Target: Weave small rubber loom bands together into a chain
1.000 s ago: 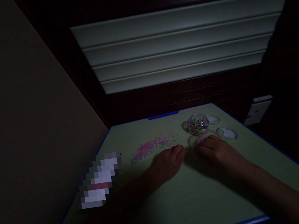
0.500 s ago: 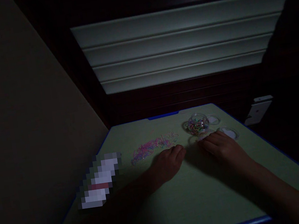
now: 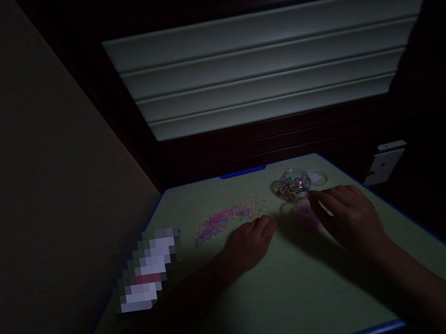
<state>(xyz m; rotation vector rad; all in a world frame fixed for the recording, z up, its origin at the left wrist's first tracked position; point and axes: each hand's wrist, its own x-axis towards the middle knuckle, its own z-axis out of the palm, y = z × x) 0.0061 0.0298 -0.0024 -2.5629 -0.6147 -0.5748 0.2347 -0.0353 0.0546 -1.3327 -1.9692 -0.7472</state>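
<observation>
Colourful small bands, mostly pink and purple, form a loose strip (image 3: 224,221) on the pale green table. My left hand (image 3: 254,240) rests just below the strip's right end, its fingers curled together; what they hold, if anything, is hidden. Further right, my right hand (image 3: 348,213) has thumb and fingertips pinched at the rim of a clear jar with pink contents (image 3: 306,215); anything between them is too small to tell. Behind it stands a second clear round jar (image 3: 294,183) with multicoloured bands inside.
A clear round lid (image 3: 318,177) lies beside the back jar. At the table's left edge is a blurred-out white item (image 3: 150,271). The table (image 3: 291,301) has a blue edge. A white box (image 3: 385,165) stands beyond it, right.
My right hand has moved right and lifted somewhat, uncovering the jar with pink contents and covering the nearer lid. My left hand has stayed almost still.
</observation>
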